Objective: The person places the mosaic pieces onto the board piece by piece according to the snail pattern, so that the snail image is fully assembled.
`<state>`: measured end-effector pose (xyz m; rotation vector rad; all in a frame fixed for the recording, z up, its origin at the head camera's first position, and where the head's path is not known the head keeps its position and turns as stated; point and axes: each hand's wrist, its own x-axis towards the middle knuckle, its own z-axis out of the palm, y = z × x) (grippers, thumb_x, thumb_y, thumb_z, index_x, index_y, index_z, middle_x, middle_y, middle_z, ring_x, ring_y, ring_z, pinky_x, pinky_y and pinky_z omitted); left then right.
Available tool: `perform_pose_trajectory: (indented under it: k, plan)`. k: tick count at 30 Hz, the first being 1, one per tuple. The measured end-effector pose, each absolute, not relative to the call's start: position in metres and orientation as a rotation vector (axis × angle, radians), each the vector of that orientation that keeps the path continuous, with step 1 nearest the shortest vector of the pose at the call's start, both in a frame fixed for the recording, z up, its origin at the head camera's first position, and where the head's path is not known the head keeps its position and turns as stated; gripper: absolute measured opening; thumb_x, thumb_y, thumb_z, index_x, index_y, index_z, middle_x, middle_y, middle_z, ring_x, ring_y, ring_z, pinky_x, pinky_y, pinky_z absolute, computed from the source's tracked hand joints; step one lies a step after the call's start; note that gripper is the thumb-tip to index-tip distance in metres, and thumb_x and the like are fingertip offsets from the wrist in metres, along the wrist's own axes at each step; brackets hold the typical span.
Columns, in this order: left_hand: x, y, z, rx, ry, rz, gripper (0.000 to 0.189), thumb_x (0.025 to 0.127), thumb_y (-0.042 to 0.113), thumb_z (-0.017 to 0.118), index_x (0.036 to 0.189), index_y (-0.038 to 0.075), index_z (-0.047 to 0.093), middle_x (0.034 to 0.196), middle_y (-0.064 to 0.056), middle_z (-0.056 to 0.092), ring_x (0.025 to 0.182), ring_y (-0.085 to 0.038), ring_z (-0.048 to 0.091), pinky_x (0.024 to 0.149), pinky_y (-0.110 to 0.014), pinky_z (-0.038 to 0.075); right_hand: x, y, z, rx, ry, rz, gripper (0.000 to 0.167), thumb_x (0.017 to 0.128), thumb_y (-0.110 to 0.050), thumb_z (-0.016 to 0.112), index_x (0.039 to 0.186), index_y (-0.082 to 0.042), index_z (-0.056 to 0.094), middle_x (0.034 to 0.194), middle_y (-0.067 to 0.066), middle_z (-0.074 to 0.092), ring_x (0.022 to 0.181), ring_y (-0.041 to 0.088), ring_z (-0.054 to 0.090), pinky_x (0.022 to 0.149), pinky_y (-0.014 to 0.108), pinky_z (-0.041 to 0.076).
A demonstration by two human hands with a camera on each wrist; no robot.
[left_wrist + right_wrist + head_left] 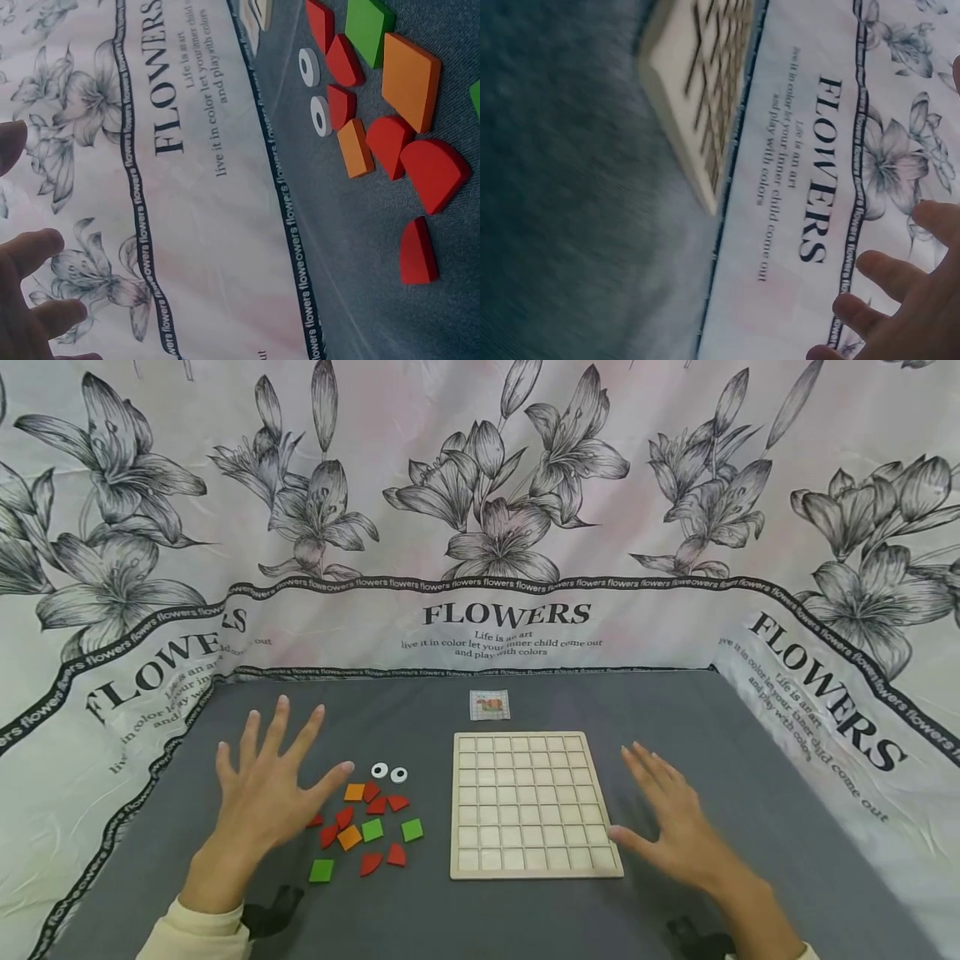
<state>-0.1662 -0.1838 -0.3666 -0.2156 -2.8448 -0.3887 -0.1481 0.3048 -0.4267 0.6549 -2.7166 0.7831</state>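
My left hand [262, 789] is spread wide at the left, its thumb pointing toward loose coloured pieces. Among these lie red quarter-round pieces [371, 863], orange squares [349, 837], green squares [321, 871] and two white rings with dark centres [399, 774], which look like eyes. On the right, my right hand [678, 827] has its fingers extended, the thumb close to the right edge of a pale wooden grid board [517, 802]. Neither hand holds anything. The left wrist view shows the red pieces [435, 174] lying flat, with fingers [37, 251] at its left edge.
A small picture card [489, 704] with an orange figure lies behind the board. The grey tabletop [420, 710] is bordered at the back and sides by a white cloth [330, 635] printed with flowers and lettering. Dark straps [273, 912] are at the wrists.
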Motion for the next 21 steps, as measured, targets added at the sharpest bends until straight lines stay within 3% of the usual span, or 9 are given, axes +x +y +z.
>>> perform_pose_trajectory:
  k: [12,21]
  plan:
    - [-0.166,-0.182,-0.379,-0.195,-2.863,-0.446,0.084,0.088,0.067,0.05,0.155,0.027,0.02,0.159,-0.018,0.005,0.14,-0.048,-0.003,0.095,-0.077,-0.002,-0.151,0.3,-0.453,0.692,-2.748,0.875,0.093,0.079,-0.037,0.077,0.155,-0.023,0.025,0.157,0.005,0.021,0.134,0.048,0.021,0.086,0.078,0.019]
    - [-0.162,-0.18,-0.39,-0.206,-2.842,-0.492,0.083,0.088,0.065,0.054,0.155,0.025,0.025,0.158,-0.018,0.008,0.14,-0.048,-0.001,0.096,-0.076,0.001,-0.147,0.299,-0.468,0.72,-2.799,0.82,0.088,0.079,-0.042,0.076,0.15,-0.011,0.035,0.152,0.015,0.03,0.131,0.048,0.027,0.088,0.073,0.023]
